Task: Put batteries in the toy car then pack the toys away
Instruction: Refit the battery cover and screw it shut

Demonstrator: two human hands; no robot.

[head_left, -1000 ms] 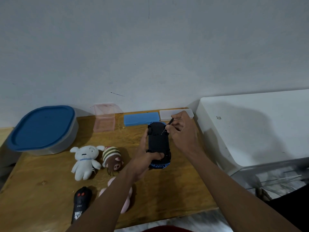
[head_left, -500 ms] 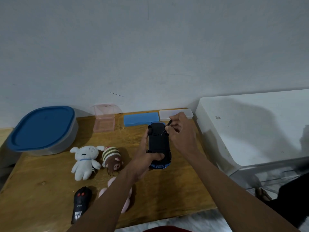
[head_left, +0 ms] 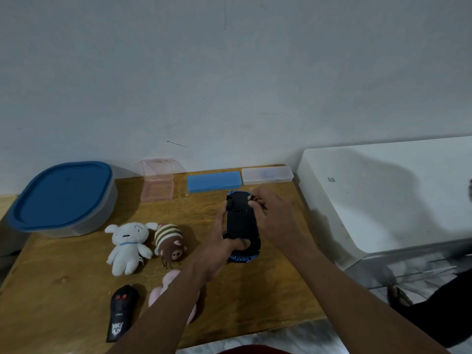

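The table [head_left: 76,290] is varnished wood, its grain and knots showing under a soft sheen. The toy car [head_left: 241,221] shows a matt black plastic underside. The white dog plush [head_left: 127,245], striped pig plush [head_left: 169,241] and pink plush [head_left: 158,295] are soft napped cloth. The remote [head_left: 121,312] is glossy black plastic, and the blue container lid [head_left: 61,192] is smooth plastic.

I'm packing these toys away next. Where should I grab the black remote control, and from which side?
Take the remote control across its middle, from above. It lies flat on the table, buttons up, its length running roughly toward the wall, so both long sides are exposed. The pink plush lies close on its right.
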